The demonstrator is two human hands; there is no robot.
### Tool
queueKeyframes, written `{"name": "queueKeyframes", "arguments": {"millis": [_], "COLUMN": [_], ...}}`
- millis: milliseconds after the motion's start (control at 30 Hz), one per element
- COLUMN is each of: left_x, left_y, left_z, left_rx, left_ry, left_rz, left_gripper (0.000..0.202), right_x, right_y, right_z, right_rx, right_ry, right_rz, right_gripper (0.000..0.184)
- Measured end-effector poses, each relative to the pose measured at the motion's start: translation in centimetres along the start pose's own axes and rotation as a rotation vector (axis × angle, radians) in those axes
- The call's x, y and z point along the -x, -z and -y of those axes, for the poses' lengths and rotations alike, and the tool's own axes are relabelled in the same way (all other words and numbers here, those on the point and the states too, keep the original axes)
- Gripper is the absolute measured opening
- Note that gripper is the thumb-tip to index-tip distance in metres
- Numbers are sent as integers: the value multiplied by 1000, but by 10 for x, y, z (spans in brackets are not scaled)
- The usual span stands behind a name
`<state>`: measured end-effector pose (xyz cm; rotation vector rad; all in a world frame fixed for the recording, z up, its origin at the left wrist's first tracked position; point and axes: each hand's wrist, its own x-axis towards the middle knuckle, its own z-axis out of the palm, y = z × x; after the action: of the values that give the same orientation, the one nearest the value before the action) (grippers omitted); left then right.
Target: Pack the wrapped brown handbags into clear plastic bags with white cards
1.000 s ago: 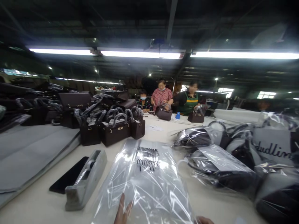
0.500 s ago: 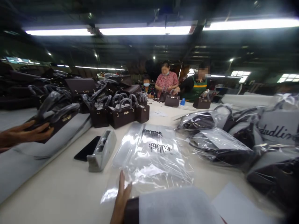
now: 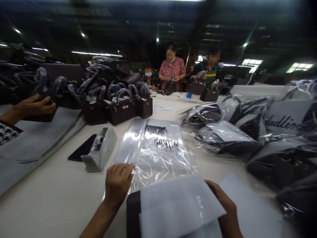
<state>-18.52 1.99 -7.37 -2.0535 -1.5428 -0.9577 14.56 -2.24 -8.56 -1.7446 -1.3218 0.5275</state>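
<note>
A long pale tabletop (image 3: 61, 198) runs away from the camera. Along its left edge lie stacked grey foam sheets (image 3: 37, 138), and over them a co-worker's hand (image 3: 34, 105) grips a dark handbag. Further along the left side stands a cluster of dark brown handbags with wrapped handles (image 3: 119, 109). The right edge is crowded with dark handbags already sealed in glossy plastic (image 3: 223, 138). Three people (image 3: 172, 71) work at the far end.

In the middle of the near half lies a flat clear plastic bag with black script print (image 3: 158, 152). The left hand (image 3: 118, 181) has its fingers curled shut on the bag's near left corner. At the near edge, partly over that bag, sits a dark brown item wrapped in a white foam sheet (image 3: 178, 205). The right hand (image 3: 223, 205) clasps its right side, fingers closed over the foam.

The film looks light, limp and slippery, so a pinch at a corner or the mouth suits it best. The wrapped item looks stiffer and heavier under a soft, loose cover that may slide. A hold on its sides seems safer.

Left of the clear bag sit a grey tape dispenser (image 3: 99, 150) and a flat black slab (image 3: 80, 152).
</note>
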Motion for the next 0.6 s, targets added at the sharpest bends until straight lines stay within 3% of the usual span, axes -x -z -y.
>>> {"name": "queueKeyframes", "arguments": {"millis": [100, 233, 367, 500, 600], "left_x": [-9, -4, 13, 24, 26], "left_y": [8, 36, 55, 57, 55], "left_z": [-7, -25, -41, -53, -55], "left_rx": [170, 275, 424, 483, 509], "left_ry": [-18, 37, 68, 133, 138], "left_rz": [14, -45, -30, 32, 52], "left_gripper": [8, 9, 19, 24, 24], "right_x": [-16, -16, 5, 20, 22], "right_y": [7, 12, 14, 13, 15], "right_z": [9, 19, 22, 23, 26], "right_rx": [35, -52, -139, -175, -168], "right_ry": [-55, -155, -154, -129, 20], "right_rz": [76, 59, -71, -237, -310], "right_gripper": [34, 38, 35, 30, 22]}}
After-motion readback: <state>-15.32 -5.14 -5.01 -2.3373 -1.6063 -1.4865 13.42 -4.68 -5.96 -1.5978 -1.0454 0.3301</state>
